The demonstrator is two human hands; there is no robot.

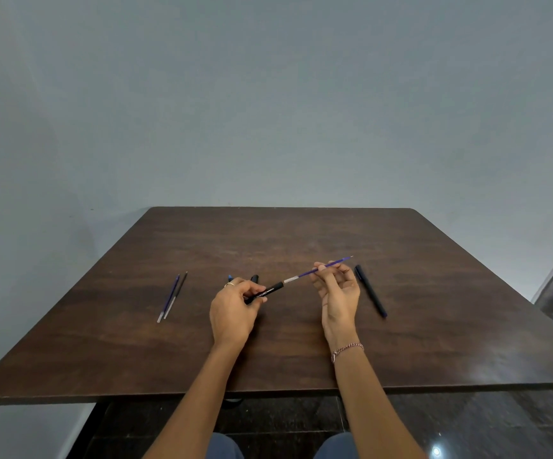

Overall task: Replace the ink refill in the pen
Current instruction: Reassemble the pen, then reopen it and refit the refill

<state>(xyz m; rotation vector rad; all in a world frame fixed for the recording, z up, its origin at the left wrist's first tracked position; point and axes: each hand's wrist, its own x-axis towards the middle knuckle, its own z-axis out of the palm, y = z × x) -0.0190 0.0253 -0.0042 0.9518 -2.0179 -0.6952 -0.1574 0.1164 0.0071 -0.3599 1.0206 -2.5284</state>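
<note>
Purple ink refill [306,272], held in the air over the middle of the brown bench [268,233]. It slants up to the right, with the fine tip pointing away beyond the right hand [338,293]. Its pale rear stretch meets the open mouth of the black pen barrel [267,292], and the two lie in one line.

Right hand: palm turned inward and wrist lifted off the bench. The thumb and fingers [322,268] pinch the refill toward its tip end. The other fingers are loosely curled behind. A braided bracelet [348,348] sits on the wrist.

Left hand [232,309]: back of the hand up, fingers curled round the rear half of the barrel. White lettering shows on the exposed front half. A ring [229,284] is on one finger.

Both bare forearms come in from the lower edge, over the near edge of the bench.

Just behind the left hand, on the bench, lie a small blue piece [230,277] and a black cap-like piece [254,278], both partly hidden. Well to the left, two spare refills [171,298] lie side by side, nearly touching. Just right of the right hand, a dark pen [371,290] lies at a slant. A grey wall [268,111] is behind and a dark glossy floor [467,425] below.
</note>
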